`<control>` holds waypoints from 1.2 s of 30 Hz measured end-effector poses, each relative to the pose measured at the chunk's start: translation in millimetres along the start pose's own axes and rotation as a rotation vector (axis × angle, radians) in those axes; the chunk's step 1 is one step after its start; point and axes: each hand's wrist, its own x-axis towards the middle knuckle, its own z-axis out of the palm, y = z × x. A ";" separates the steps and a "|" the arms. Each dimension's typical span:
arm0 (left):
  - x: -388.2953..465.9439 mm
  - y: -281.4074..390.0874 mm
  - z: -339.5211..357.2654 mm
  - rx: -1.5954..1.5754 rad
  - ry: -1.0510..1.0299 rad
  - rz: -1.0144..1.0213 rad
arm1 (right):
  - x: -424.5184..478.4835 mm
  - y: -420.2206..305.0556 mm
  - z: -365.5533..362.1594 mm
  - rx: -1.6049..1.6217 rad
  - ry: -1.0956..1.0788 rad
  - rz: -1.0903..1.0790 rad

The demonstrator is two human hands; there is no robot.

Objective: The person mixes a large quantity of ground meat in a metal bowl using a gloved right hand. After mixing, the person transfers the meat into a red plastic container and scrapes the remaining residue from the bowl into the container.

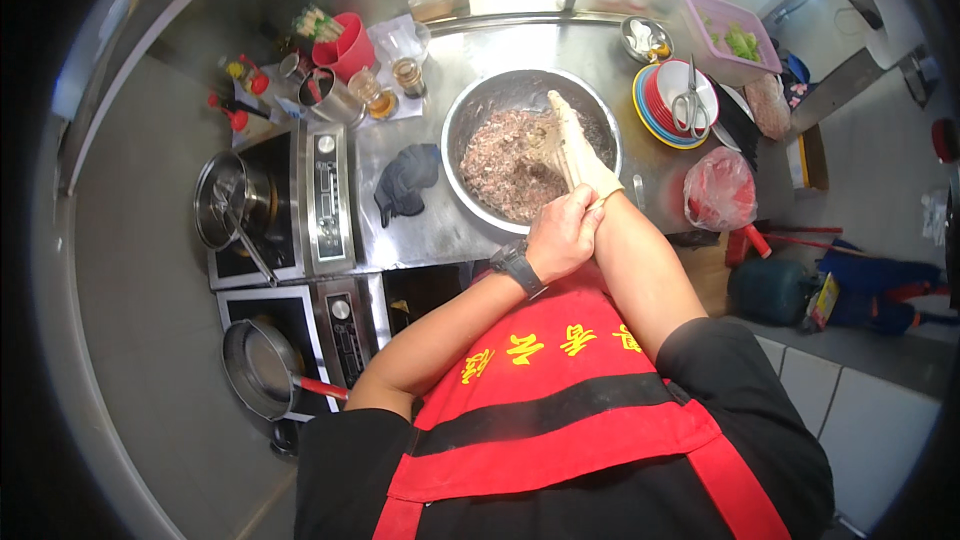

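A large steel bowl [452, 178] holds minced meat [501, 152] with pale bits mixed through it. Over the right side of the bowl reaches my right hand [570, 146], covered by a pale disposable glove smeared with meat; how its fingers are set is not clear. My left hand [564, 234] is bare, with a black watch [519, 267] at its wrist, and pinches the glove's cuff [609, 191] at my right wrist. On the steel counter left of the bowl lies a crumpled dark cloth [407, 181].
Induction cookers [328, 195] with a steel pot [217, 221] and a red-handled pan [259, 367] stand left. Behind are seasoning jars [409, 78] and a red container [349, 49]. At right are stacked plates [651, 109] with scissors [688, 109], a pink basket [720, 7] and a bagged red item [720, 191].
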 end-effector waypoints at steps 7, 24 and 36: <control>24.8 11.4 12.7 0.289 -0.044 0.112 | -16.8 3.8 9.5 0.069 -0.052 -0.098; 22.8 23.6 26.7 0.057 -0.160 -0.030 | -52.0 -6.5 11.7 0.173 -0.137 -0.219; 19.0 23.3 37.0 0.032 -0.259 -0.159 | -58.5 -21.2 20.0 0.157 -0.174 -0.268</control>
